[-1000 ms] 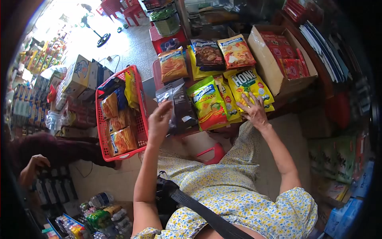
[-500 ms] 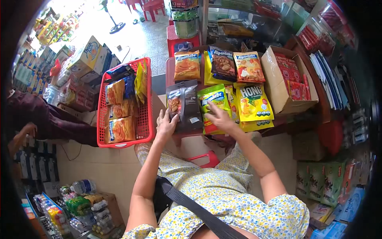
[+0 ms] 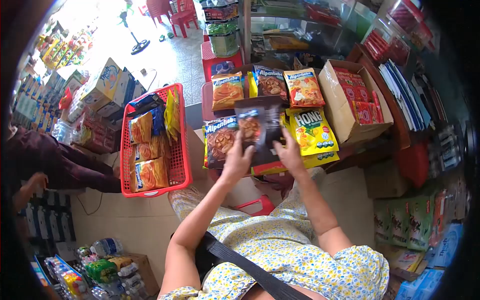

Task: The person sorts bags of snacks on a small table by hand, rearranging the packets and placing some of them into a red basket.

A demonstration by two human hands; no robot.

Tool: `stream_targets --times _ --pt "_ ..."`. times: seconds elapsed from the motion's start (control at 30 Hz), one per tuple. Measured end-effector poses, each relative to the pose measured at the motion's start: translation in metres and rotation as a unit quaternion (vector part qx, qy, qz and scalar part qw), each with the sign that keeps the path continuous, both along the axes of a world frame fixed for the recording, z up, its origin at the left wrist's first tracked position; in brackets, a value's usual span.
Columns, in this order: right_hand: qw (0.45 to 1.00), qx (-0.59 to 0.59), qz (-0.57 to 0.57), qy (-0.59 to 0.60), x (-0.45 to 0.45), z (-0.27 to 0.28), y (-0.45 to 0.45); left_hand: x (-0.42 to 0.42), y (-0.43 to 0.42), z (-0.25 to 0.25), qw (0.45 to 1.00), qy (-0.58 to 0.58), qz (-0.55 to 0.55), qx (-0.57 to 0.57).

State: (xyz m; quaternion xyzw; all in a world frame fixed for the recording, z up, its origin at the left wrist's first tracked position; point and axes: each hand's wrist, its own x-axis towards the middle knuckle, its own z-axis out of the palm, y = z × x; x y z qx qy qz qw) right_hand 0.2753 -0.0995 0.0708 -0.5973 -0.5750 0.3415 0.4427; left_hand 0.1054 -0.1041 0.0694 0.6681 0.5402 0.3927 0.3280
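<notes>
A dark brown candy bag [image 3: 265, 117], a little blurred, is held between my two hands over the middle of the front row. My left hand [image 3: 237, 161] grips its lower left side, and my right hand [image 3: 290, 154] its lower right side. Just left of it lies a brown Alpenliebe candy bag [image 3: 218, 142] with pictures of candies. A yellow HONG candy bag [image 3: 312, 132] lies to the right of my right hand. Behind, there is an orange Alpenliebe bag [image 3: 227, 92], a dark Alpenliebe bag [image 3: 270, 82] and a cream-orange Alpenliebe bag [image 3: 303, 89].
On the left stands a red plastic basket [image 3: 186, 150] with orange, blue and yellow bags inside. An open cardboard box [image 3: 340, 105] of red packets stands at the right. Another person's dark sleeve [image 3: 35, 150] shows at far left. Shelved goods and bottles [image 3: 107, 270] surround the seat.
The dark brown bag has been lifted and moved right, now in both hands, in front of where the green bag lay. A brown Alpenliebe bag now shows at its former place.
</notes>
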Motion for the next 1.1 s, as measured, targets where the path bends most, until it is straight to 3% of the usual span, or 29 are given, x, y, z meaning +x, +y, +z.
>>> stream_targets --times 0.03,0.1,0.13,0.17,0.23,0.27,0.33,0.43,0.57,0.6,0.67,0.77,0.87,1.07,1.1 --pt "1.0 0.005 -0.016 0.019 0.011 0.002 0.0 0.012 0.002 -0.004 0.999 -0.05 -0.015 -0.007" --pt "0.994 0.058 -0.062 -0.066 0.03 -0.011 0.001 0.035 0.007 -0.026 0.99 -0.075 -0.005 -0.122" --pt "0.989 0.093 -0.061 -0.097 0.038 -0.02 0.003 0.045 0.001 -0.016 0.987 -0.099 0.006 -0.128" --pt "0.986 0.093 -0.049 -0.127 0.045 -0.029 0.005 0.056 0.001 -0.04 0.996 -0.075 0.017 0.051" --pt "0.972 0.057 -0.013 -0.228 0.05 -0.038 0.002 0.061 0.0 -0.038 0.999 -0.039 -0.016 0.024" --pt "0.977 0.015 -0.01 -0.211 0.05 -0.044 0.002 0.063 -0.003 -0.038 1.0 -0.016 -0.014 -0.003" --pt "0.907 0.085 -0.039 -0.411 0.039 -0.04 -0.001 0.068 -0.002 -0.048 1.0 -0.01 0.003 0.009" --pt "0.823 0.104 -0.034 -0.557 0.021 -0.017 0.001 0.069 0.0 -0.059 1.0 0.007 0.023 0.019" --pt "0.847 0.064 0.026 -0.527 0.014 -0.006 0.007 0.069 0.001 -0.067 0.999 0.015 0.029 0.009" --pt "0.882 0.077 0.052 -0.463 0.013 -0.008 0.012 0.071 0.001 -0.065 0.999 0.012 0.035 0.018" --pt "0.898 0.113 0.064 -0.421 0.009 -0.016 0.024 0.075 -0.002 -0.06 0.998 0.038 0.042 -0.01" --pt "0.871 0.092 0.09 -0.474 0.016 -0.044 0.042 0.073 -0.003 -0.055 0.999 0.026 0.039 0.02" --pt "0.903 0.017 0.112 -0.415 0.027 -0.045 0.053 0.069 -0.003 -0.051 0.998 0.021 0.037 0.053" --pt "0.911 0.032 0.097 -0.4 0.039 -0.055 0.064 0.073 -0.005 -0.054 0.998 0.028 0.046 0.036" --pt "0.909 0.053 0.09 -0.404 0.038 -0.057 0.063 0.073 -0.009 -0.048 0.991 0.103 0.06 0.056"
